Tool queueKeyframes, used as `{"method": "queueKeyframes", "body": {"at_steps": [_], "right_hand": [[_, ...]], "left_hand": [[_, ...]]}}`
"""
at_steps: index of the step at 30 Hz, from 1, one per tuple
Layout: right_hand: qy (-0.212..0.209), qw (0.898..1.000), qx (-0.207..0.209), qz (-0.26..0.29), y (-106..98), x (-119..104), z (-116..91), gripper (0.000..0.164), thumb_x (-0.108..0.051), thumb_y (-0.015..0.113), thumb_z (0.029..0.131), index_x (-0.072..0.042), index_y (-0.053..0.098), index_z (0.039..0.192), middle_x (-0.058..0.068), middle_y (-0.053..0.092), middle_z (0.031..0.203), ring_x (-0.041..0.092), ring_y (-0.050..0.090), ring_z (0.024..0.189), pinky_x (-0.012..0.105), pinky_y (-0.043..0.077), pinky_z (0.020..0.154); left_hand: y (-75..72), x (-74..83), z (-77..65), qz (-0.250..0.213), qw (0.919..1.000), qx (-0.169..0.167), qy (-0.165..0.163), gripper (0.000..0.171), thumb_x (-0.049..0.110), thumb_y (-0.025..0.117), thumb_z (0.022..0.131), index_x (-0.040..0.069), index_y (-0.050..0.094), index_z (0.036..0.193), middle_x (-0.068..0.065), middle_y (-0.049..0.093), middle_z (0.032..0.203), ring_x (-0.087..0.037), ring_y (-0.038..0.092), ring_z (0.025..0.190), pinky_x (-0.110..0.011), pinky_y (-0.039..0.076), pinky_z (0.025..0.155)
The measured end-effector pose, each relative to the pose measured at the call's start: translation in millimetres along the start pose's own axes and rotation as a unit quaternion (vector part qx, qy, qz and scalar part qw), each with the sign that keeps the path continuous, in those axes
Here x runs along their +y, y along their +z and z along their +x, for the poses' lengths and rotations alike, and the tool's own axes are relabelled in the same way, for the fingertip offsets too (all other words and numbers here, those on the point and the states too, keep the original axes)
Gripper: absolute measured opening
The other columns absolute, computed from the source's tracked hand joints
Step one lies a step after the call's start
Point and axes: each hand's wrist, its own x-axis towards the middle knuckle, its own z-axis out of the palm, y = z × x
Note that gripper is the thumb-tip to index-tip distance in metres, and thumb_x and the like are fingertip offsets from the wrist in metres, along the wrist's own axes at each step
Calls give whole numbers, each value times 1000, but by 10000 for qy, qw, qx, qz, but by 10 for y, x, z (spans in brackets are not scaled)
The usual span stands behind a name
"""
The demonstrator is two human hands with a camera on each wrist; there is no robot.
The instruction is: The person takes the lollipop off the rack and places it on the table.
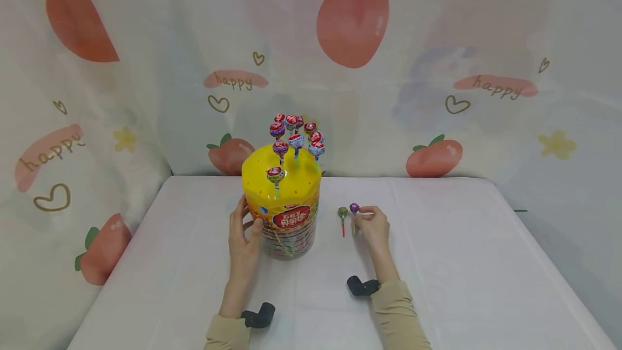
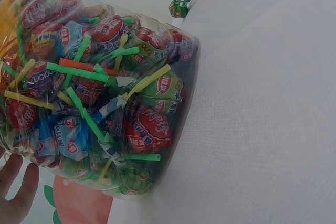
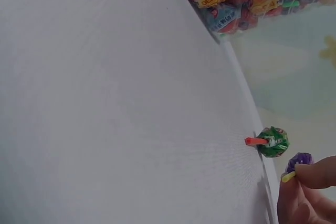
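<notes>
A clear plastic jar [image 1: 291, 239] full of wrapped lollipops stands on the table under a yellow lid [image 1: 257, 172]. Several lollipops [image 1: 296, 142] stick upright out of that lid, mostly toward its back and right. My left hand [image 1: 244, 236] holds the jar's left side, fingers behind and thumb toward the front. To the right of the jar, my right hand [image 1: 374, 228] pinches a purple-wrapped lollipop [image 3: 300, 161] by its yellow stick between thumb and finger. Just left of it a green-wrapped lollipop [image 1: 342, 212] with a red stick lies on the table.
A white cloth covers the table [image 1: 461, 263]. Behind and at the left hangs a fabric backdrop [image 1: 291, 26] printed with fruit, hearts and lettering. Black wrist-worn devices [image 1: 363, 286] sit on both forearms near the beige sleeves.
</notes>
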Motion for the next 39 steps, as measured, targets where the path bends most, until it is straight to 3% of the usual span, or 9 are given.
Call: {"method": "queueKeyframes", "body": {"at_steps": [6,15,25,32,39], "right_hand": [[-45,9997,112,-225,7,-3,-22,31,-6,65,80,-1,64,110,21,72,100,33,69,83,22,44,60],[-345,9964,157,-752,42,30,-4,32,-4,63,77,1,64,109,22,72,93,34,68,80,30,45,61],[-464,9958,146,-770,24,24,-27,32,-5,63,78,2,64,109,22,72,93,35,68,82,34,48,65],[-321,9978,88,-567,-44,21,-36,31,-8,68,79,1,64,108,24,71,96,33,68,78,23,45,57],[-291,9988,25,-392,-94,5,-56,31,-10,68,81,-1,64,111,22,72,95,19,67,65,20,45,54]], "left_hand": [[-6,8,2,93,9999,-14,-38,59,24,55,98,23,30,151,-9,44,143,-19,43,128,-53,44,98],[-3,-21,2,163,9999,-2,-50,59,17,56,97,22,31,151,-7,45,142,-22,44,128,-39,47,99],[-7,2,2,12,9999,-56,-158,59,24,55,98,25,30,151,-8,44,143,-20,42,129,-55,43,100],[-2,5,-1,41,9999,-50,-112,58,26,54,98,25,30,151,-8,44,143,-21,43,130,-54,44,99],[-12,11,-1,47,9999,-42,-113,58,26,54,98,26,30,151,-8,44,144,-21,43,130,-50,44,100]]}}
